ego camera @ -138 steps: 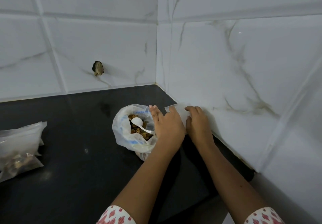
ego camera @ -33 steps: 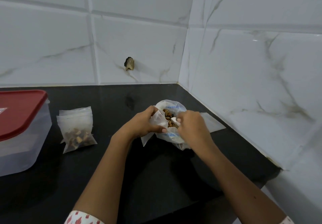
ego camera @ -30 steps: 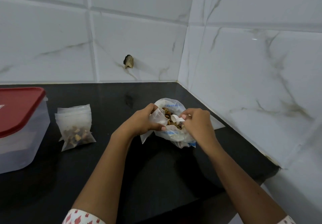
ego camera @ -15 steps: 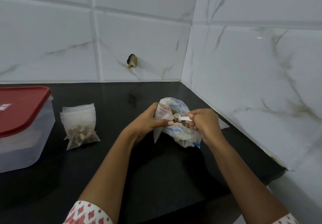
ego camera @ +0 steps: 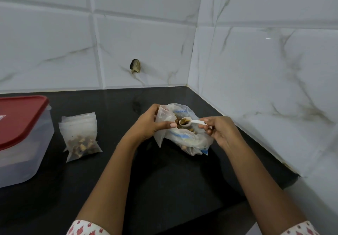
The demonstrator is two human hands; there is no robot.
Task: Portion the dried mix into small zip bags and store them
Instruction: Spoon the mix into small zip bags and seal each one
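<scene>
My left hand pinches a small clear zip bag by its mouth, held upright just left of the big plastic bag of dried mix on the black counter. My right hand grips the handle of a white plastic spoon. The spoon's bowl carries brown dried mix and hovers at the small bag's opening, above the big bag. A filled small zip bag with brown mix at its bottom lies further left.
A clear plastic box with a red lid stands at the left edge of the black counter. White marble-look tiled walls meet in a corner behind; a dark hole marks the back wall. The right wall runs close beside my right arm.
My right hand has lifted the spoon out of the big bag with a load of mix and brought it level to the mouth of the small bag held by my left hand.
</scene>
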